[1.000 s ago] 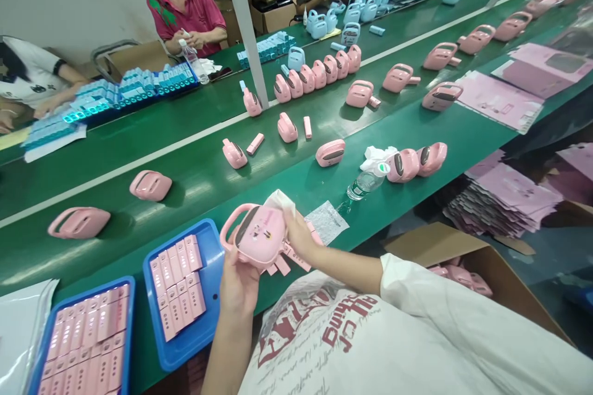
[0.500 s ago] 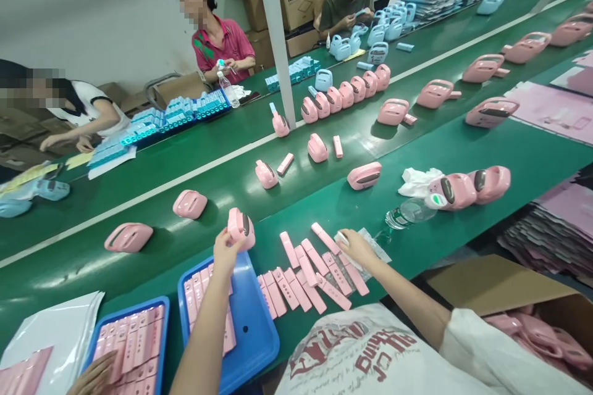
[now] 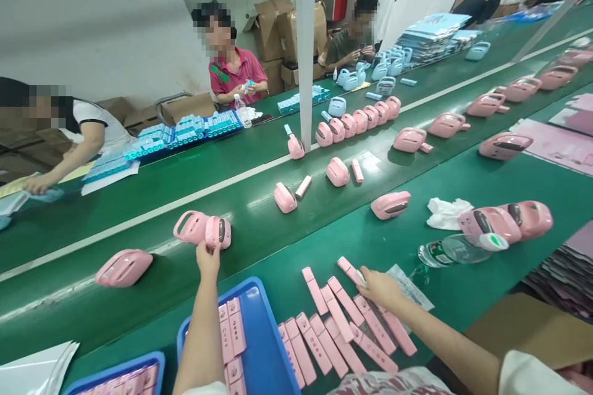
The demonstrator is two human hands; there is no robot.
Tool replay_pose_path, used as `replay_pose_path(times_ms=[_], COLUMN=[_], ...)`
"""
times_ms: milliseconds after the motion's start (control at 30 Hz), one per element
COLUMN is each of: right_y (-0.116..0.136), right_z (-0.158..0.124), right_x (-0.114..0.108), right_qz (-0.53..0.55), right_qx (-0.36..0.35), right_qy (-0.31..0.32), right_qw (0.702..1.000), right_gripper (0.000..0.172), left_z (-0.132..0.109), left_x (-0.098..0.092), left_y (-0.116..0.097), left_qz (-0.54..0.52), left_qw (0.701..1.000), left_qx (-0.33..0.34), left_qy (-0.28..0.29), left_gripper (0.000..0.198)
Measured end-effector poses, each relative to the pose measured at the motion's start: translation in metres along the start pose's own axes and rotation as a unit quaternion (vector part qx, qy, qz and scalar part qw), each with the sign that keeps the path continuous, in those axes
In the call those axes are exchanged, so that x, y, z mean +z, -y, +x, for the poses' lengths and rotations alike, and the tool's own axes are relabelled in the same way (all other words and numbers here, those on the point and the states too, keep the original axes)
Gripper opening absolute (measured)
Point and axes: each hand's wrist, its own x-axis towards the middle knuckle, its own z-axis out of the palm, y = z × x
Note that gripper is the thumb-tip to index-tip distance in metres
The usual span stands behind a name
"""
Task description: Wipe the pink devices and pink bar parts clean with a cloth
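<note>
On the green belt at the left, my left hand (image 3: 208, 257) is closed on a pink plastic casing (image 3: 217, 232) with a dark panel. Right against it, a second pink casing (image 3: 189, 227) shows its loop handle. My right hand (image 3: 380, 287) rests with curled fingers at the far end of a loose pile of long pink plastic bars (image 3: 340, 315). A bit of something white shows under its fingertips, too small to name. Below my left forearm sits a blue tray (image 3: 266, 327) with more pink bars in it.
A clear bottle (image 3: 456, 251) lies right of my right hand, near white tissue (image 3: 448, 213) and two pink casings (image 3: 504, 222). Several pink casings line the belt (image 3: 259, 213). A white post (image 3: 304, 55) rises beyond it. Co-workers sit along the far side.
My left hand has carried the pink casing forward onto the belt, beside another one. My right hand stays at the bars. The view has shifted, and a far-left co-worker reaches over blue parts.
</note>
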Motion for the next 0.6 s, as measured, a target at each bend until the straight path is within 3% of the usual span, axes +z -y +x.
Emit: replay_pose_path(times_ms=[133, 300, 433, 600], right_y=[-0.002, 0.009, 0.061, 0.149], right_z=[0.012, 0.039, 0.073, 0.104], right_x=[-0.008, -0.026, -0.036, -0.034], right_qz=[-0.031, -0.037, 0.0, 0.129], right_qx=[-0.004, -0.026, -0.066, -0.182], right_qy=[0.0, -0.005, -0.017, -0.028], right_qw=[1.0, 0.999, 0.998, 0.974], right_gripper=[0.023, 0.026, 0.029, 0.043], left_z=[0.002, 0.037, 0.063, 0.081], left_x=[-0.006, -0.038, -0.051, -0.041], left_y=[0.005, 0.006, 0.011, 0.013], left_qz=[0.003, 0.061, 0.122, 0.171], left_qw=[1.0, 0.993, 0.985, 0.98], left_qx=[-0.014, -0.066, -0.098, -0.093], left_qy=[-0.004, -0.075, -0.072, -0.045], left_gripper=[0.031, 0.047, 0.065, 0.08])
